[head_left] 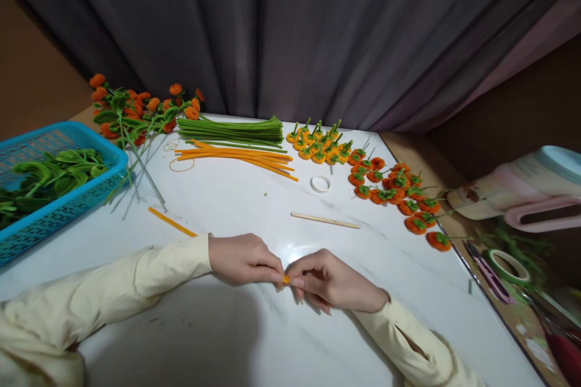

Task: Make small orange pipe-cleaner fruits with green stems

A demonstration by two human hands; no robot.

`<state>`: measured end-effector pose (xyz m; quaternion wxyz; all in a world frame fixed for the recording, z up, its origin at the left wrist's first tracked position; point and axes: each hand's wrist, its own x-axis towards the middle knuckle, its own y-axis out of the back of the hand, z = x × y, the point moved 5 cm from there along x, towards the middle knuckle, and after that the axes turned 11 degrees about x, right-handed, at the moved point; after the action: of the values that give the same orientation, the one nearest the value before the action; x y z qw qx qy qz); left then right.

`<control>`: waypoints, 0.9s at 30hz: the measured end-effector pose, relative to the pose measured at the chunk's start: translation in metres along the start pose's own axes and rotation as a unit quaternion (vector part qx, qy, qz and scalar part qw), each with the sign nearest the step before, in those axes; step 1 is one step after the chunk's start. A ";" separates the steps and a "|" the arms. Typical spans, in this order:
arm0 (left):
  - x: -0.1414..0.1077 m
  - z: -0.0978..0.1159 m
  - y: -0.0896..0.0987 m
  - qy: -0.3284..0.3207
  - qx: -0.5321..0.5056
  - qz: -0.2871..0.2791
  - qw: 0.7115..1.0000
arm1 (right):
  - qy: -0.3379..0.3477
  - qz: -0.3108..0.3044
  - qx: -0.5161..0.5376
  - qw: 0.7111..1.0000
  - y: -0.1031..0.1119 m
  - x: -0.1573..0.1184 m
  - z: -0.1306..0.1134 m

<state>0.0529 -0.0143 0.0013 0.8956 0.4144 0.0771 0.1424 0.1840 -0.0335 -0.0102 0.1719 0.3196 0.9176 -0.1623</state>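
Note:
Above the front middle of the white table, my left hand [247, 260] and my right hand [333, 283] meet fingertip to fingertip. Between them both pinch a small yellow-orange piece [286, 279], mostly covered by the fingers. A loose orange strip [172, 222] lies just behind my left wrist. Farther back, a thin wooden stick [325, 221] rests behind my right hand, with a white ring [321, 183] beyond it. Orange strips [236, 156] are spread in front of a bundle of green ones [231, 131].
A blue basket [59, 211] of green leaves stands at left, orange flowers [136, 110] behind it. Small yellow pumpkins [319, 156] and orange ones [397, 184] line the back right. Scissors [490, 275], a tape roll [509, 266] and a large jug [521, 187] are at right.

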 end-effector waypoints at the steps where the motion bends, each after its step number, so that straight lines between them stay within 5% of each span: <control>1: 0.000 0.000 0.000 0.001 0.000 0.002 1.000 | 0.002 0.001 -0.007 1.000 0.000 0.000 0.000; 27: -0.001 -0.003 -0.003 0.013 -0.024 0.009 1.000 | 0.008 0.055 -0.064 0.996 -0.002 0.001 -0.008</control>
<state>0.0519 -0.0144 -0.0024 0.9031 0.3912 0.0816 0.1573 0.1798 -0.0311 -0.0033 0.1934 0.3590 0.9085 -0.0910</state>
